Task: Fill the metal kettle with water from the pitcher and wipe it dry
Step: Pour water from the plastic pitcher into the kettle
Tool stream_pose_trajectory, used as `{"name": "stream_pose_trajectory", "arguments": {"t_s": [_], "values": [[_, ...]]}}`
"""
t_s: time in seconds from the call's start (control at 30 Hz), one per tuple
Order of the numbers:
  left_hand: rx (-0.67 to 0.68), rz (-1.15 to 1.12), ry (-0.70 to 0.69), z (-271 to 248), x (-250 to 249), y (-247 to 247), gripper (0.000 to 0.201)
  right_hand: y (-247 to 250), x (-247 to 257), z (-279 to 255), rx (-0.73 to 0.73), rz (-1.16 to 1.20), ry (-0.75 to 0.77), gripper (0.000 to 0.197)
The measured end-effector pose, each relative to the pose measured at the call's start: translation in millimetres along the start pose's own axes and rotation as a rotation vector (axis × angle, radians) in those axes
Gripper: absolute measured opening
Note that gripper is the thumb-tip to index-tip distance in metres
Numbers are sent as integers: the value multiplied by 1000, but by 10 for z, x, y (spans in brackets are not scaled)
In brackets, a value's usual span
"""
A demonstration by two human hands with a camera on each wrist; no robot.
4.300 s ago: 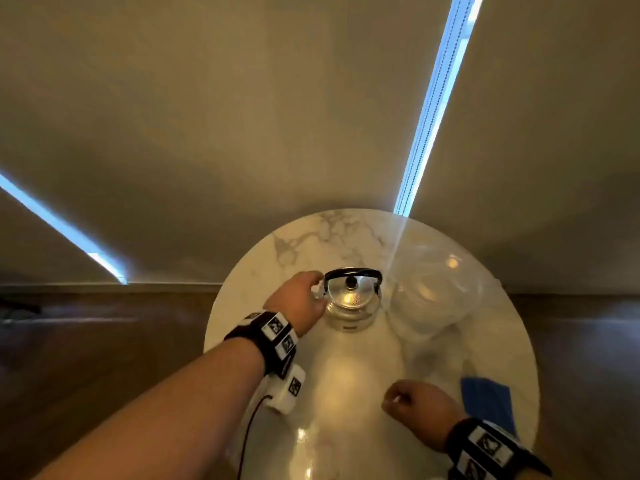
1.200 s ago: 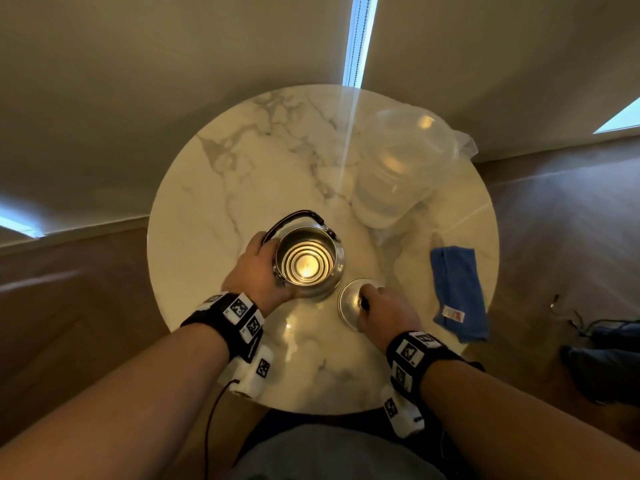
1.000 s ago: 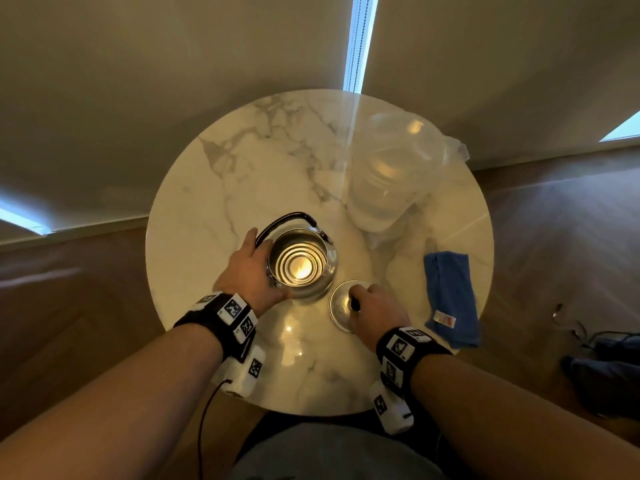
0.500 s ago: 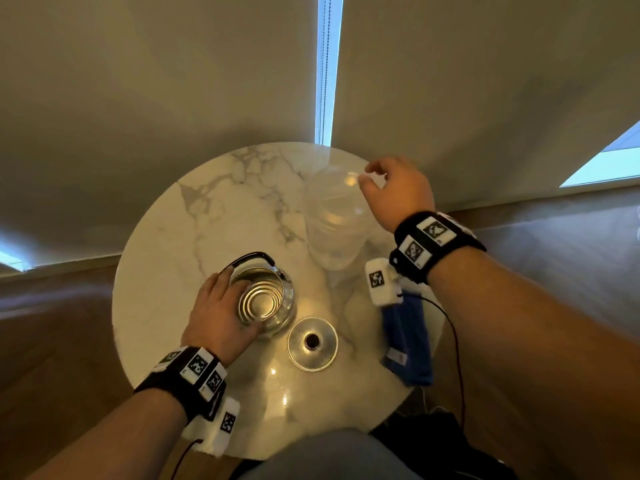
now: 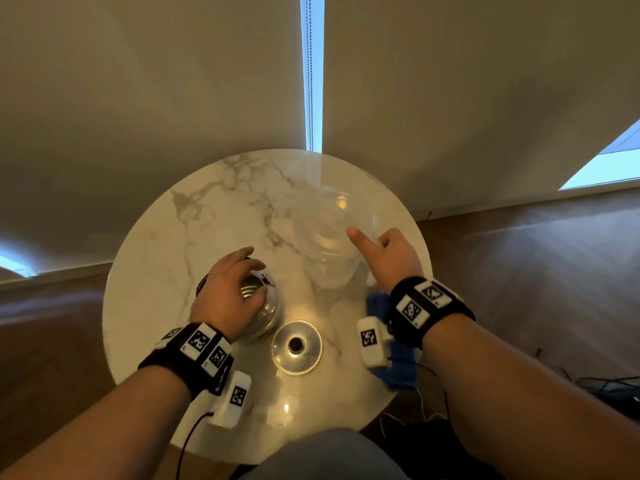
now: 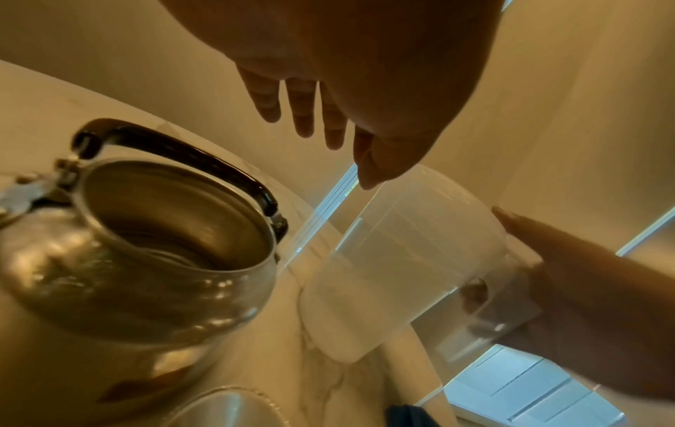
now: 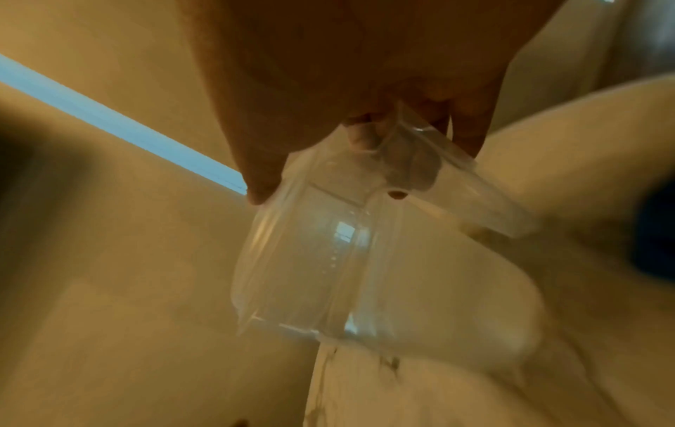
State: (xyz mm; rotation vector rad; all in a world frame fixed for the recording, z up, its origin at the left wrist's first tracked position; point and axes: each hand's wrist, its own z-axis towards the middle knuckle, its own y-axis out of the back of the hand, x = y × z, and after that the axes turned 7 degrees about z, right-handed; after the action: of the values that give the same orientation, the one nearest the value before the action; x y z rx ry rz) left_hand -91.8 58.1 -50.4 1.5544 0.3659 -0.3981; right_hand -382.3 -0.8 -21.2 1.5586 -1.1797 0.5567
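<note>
The metal kettle (image 5: 266, 308) stands with no lid on the left of the round marble table (image 5: 214, 216), its black handle (image 6: 190, 156) folded back. My left hand (image 5: 227, 294) hovers over the kettle (image 6: 146, 245) with straight fingers (image 6: 303, 115) and holds nothing. The clear pitcher (image 5: 327, 244) with water sits just right of the kettle. My right hand (image 5: 389, 261) grips the handle of the pitcher (image 7: 321, 260), fingers (image 7: 365, 135) curled through it, thumb on the rim. The kettle lid (image 5: 296, 346) lies knob up in front.
A blue cloth (image 5: 400, 362) lies at the table's right edge, partly hidden under my right wrist. Behind the table hang beige blinds (image 5: 173, 81) with a bright gap. Wooden floor surrounds the table; cables (image 5: 606, 382) lie on it at the right.
My right hand set the lid down beside the kettle, reached to the pitcher and now holds its handle. My left hand came off the kettle's side and hovers above it.
</note>
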Motion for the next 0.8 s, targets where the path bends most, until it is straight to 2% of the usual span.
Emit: {"name": "stream_pose_trajectory", "arguments": {"t_s": [0.2,0.33,0.47,0.53,0.6,0.67,0.7,0.77,0.8], "values": [[7,-181,52,19,-202,-70,29,-56,-176,-65,95,232,-135,84],[42,-307,138,-3,-288,-64,53,-150,-265,-54,128,420,-169,95],[96,-352,117,-33,-378,22,72,-157,-233,-128,158,513,-112,66],[68,-472,127,-24,-440,62,71,-71,-176,-200,199,550,-63,58],[44,-600,163,-34,-503,108,76,19,-127,-275,234,584,15,58],[68,-780,187,-72,-554,105,86,108,-58,-380,281,601,89,49],[83,-875,188,-109,-580,95,83,140,-21,-438,318,607,115,45],[93,-995,180,-205,-649,106,73,165,36,-558,385,626,147,53],[87,-1036,180,-260,-671,100,78,156,45,-613,392,625,162,62]]}}
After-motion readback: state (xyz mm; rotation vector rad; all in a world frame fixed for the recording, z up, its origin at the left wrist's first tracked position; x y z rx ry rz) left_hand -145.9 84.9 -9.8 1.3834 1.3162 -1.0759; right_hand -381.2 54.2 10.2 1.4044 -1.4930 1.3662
